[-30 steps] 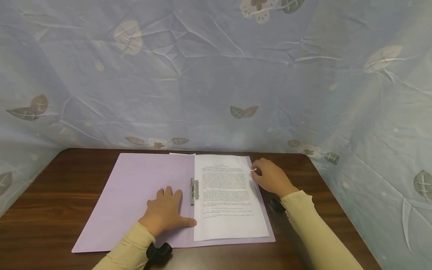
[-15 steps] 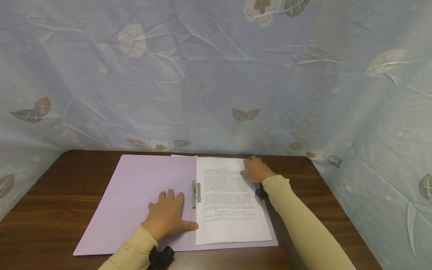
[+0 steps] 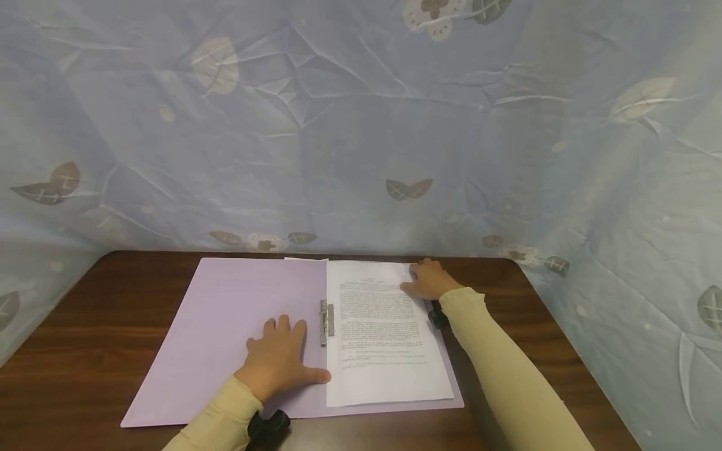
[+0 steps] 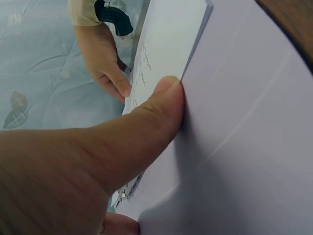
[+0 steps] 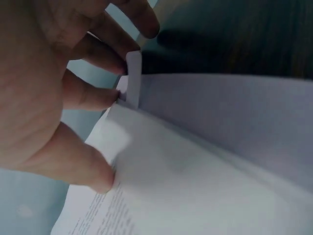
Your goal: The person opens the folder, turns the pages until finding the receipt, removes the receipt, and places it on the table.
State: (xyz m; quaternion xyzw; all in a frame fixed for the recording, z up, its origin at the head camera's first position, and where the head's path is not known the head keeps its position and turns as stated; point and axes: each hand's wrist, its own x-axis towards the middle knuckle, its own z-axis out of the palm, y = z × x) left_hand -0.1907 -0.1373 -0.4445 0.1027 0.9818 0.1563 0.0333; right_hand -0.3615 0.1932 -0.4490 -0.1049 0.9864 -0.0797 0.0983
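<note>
The left hand (image 4: 88,159) touches the papers (image 4: 171,39) with its thumb (image 4: 164,105).

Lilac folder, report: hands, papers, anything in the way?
Left hand spread over folder, thumb at left edge of papers. Right hand touching papers' upper right corner. Papers lie on folder's right half. No obstruction seen.

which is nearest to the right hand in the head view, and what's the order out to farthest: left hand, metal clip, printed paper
1. Printed paper: touched by the right hand near its far right corner.
2. Metal clip: at the paper's left edge.
3. Left hand: left of the clip and nearer the wearer, on the purple folder.
</note>
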